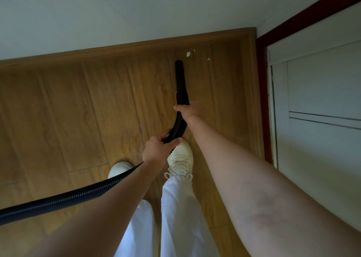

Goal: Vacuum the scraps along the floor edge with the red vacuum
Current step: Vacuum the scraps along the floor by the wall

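A black ribbed vacuum hose (pixel 58 199) runs in from the lower left, bends upward and ends in a smooth black nozzle (pixel 179 74) pointing at the far baseboard. My left hand (pixel 156 151) grips the hose at the bend. My right hand (pixel 190 110) grips it higher up, just below the nozzle's collar. White paper scraps (pixel 189 53) lie on the wood floor just beyond the nozzle tip, near the wall, with a smaller scrap (pixel 209 59) to their right. The red vacuum body is out of view.
A wooden baseboard (pixel 117 48) runs along the white wall ahead. At the right stand a dark red door frame (pixel 262 100) and a white door (pixel 316 119). My white shoes (pixel 180 159) and white trousers stand on the floor (pixel 68 110) below the hands.
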Demonstrator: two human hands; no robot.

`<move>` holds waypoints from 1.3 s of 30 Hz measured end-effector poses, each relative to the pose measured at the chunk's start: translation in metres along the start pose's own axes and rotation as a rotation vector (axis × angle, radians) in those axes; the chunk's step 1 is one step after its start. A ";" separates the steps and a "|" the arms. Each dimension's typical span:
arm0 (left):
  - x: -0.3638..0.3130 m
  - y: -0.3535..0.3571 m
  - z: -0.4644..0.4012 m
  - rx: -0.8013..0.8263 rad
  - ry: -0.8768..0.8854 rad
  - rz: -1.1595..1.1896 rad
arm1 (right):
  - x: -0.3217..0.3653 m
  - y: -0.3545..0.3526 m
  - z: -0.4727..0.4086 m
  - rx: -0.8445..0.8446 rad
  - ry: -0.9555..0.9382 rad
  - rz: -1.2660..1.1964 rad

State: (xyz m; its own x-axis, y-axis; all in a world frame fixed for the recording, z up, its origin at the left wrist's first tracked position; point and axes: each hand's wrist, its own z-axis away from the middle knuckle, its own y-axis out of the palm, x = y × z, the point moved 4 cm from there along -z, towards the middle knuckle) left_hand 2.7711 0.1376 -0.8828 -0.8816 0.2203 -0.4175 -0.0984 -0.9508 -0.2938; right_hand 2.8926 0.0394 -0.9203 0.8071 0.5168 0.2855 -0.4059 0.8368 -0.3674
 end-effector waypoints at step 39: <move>-0.031 0.034 -0.014 -0.006 0.023 0.046 | 0.015 -0.045 -0.013 -0.020 -0.015 -0.040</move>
State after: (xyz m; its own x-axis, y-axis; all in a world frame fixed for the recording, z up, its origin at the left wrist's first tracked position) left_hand 2.8017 0.1017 -0.8918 -0.8742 0.1810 -0.4506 -0.0548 -0.9588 -0.2788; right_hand 2.9283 0.0069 -0.9113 0.8160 0.4855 0.3138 -0.3641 0.8533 -0.3732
